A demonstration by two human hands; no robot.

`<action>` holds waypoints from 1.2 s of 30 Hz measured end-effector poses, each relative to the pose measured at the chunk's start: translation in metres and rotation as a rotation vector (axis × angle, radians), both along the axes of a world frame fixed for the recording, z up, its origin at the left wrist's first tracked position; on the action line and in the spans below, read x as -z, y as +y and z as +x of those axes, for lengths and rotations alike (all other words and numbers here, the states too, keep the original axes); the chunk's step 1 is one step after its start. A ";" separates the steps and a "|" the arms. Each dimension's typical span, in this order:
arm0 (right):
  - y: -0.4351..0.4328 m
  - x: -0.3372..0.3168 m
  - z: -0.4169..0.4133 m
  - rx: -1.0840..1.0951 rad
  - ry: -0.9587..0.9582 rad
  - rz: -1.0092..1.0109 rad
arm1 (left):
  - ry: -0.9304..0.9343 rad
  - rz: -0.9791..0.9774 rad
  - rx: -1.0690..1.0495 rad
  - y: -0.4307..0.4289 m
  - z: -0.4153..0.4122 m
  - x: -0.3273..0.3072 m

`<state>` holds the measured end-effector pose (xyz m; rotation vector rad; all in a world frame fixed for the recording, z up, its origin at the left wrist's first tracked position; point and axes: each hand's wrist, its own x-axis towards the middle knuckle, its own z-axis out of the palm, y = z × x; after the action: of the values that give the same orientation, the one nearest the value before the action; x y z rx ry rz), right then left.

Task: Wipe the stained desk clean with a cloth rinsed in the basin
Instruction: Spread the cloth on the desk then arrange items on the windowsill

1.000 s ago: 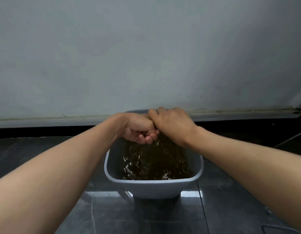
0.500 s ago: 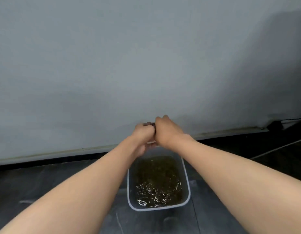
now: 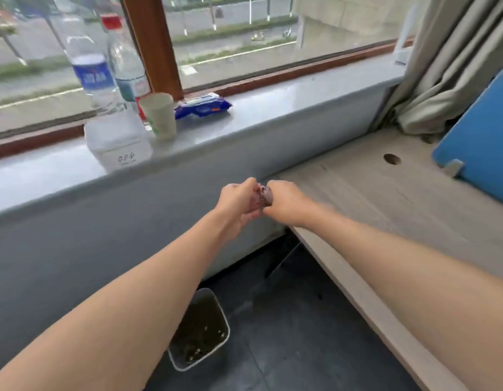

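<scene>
While both grip, cloth [image 3: 265, 195] hangs above basin [image 3: 216, 351]

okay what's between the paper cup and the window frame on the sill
In the head view, a blue wipes packet lies flat between the paper cup and the window frame.

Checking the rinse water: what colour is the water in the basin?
Murky brown water, seen in the head view.

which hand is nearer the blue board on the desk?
Right. The right hand grips the wrung cloth above the desk's near corner, on the blue board's side. The left hand holds the cloth's other end, farther away, in front of the wall under the sill.
</scene>
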<state>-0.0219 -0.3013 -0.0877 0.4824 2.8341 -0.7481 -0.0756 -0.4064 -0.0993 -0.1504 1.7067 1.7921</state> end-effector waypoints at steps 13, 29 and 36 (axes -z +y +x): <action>0.229 -0.106 0.299 0.500 0.337 -0.235 | -0.035 0.330 0.559 0.247 0.211 -0.107; 0.289 -0.101 0.414 1.260 0.520 0.030 | -0.030 0.184 0.875 0.362 0.322 -0.097; 0.310 -0.102 0.416 1.709 0.757 -0.216 | 0.133 -0.020 1.056 0.376 0.278 -0.081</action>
<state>0.3940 0.0089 0.0147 3.1326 1.9854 -1.5651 0.2025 -0.0305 -0.0185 0.7442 1.4407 0.9866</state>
